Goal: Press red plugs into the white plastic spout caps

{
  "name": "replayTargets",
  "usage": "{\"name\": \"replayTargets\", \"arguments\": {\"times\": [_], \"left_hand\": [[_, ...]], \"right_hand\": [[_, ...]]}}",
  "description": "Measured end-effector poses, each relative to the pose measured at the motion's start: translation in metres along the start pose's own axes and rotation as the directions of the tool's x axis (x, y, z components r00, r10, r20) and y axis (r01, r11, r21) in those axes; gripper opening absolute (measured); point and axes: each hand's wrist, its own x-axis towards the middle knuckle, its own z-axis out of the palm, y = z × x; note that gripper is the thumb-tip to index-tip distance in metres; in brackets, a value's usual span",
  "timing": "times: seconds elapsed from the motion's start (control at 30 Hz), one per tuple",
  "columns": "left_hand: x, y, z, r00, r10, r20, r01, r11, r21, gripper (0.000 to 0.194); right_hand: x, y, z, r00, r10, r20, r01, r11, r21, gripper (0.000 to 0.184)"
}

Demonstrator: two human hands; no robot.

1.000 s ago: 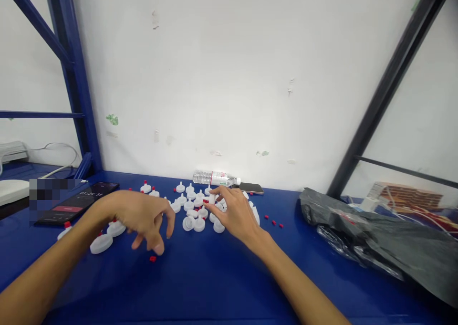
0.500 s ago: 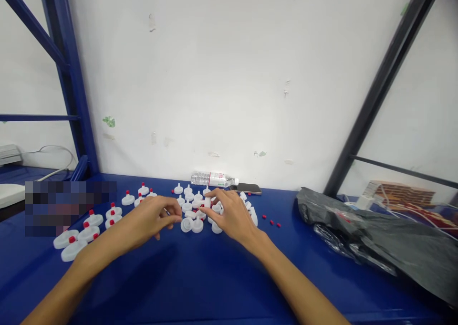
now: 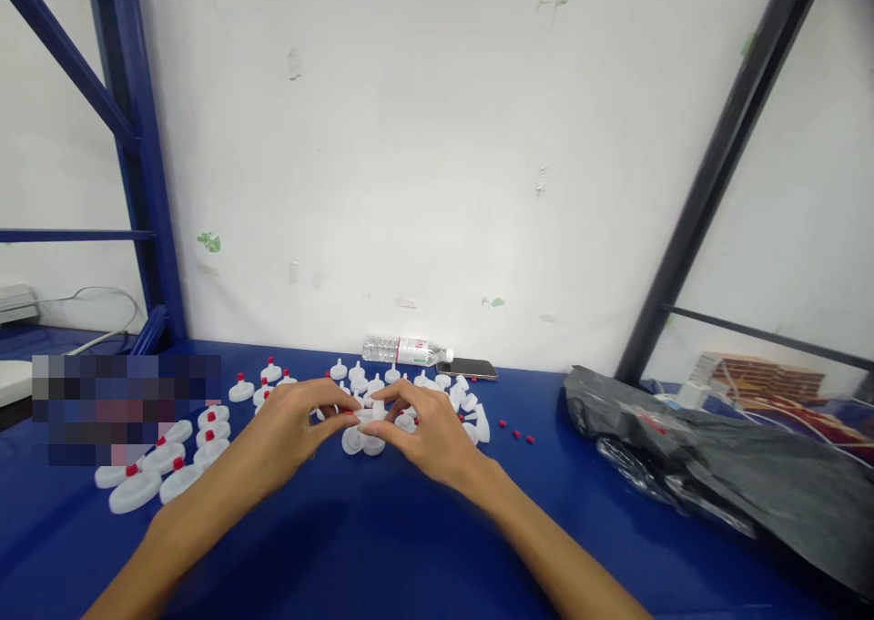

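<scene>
My right hand (image 3: 427, 427) pinches a white plastic spout cap (image 3: 378, 409) between thumb and fingers. Against it, the closed fingertips of my left hand (image 3: 310, 420) hold a small red cap (image 3: 350, 412), mostly hidden by the fingers. Just beneath both hands lie white spout caps (image 3: 372, 445) on the blue table (image 3: 382, 547). More white spout caps (image 3: 339, 370) are heaped behind the hands, partly covered by them. At the left stand several white caps with red tips (image 3: 135, 489).
A clear water bottle (image 3: 402, 350) lies at the wall beside a dark phone (image 3: 471, 368). Several loose red caps (image 3: 517, 434) are right of the heap. A black plastic bag (image 3: 710, 456) covers the right side. Blue metal posts (image 3: 147, 147) rise at the left.
My left hand has moved right and my right hand slightly left and down, so their fingertips now meet at the white spout cap. The view has shifted slightly.
</scene>
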Motion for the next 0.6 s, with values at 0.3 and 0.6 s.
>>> {"name": "replayTargets", "arguments": {"times": [0.3, 0.6], "left_hand": [[-0.007, 0.011, 0.006, 0.992, 0.002, -0.127, -0.006, 1.000, -0.025, 0.029], [-0.021, -0.023, -0.038, 0.994, -0.102, -0.044, 0.111, 0.874, 0.474, 0.033]], "right_hand": [[0.002, -0.006, 0.002, 0.983, 0.176, 0.054, -0.181, 0.879, 0.440, 0.039], [0.002, -0.002, 0.004, 0.996, 0.073, -0.045, -0.066, 0.989, 0.136, 0.024]]}}
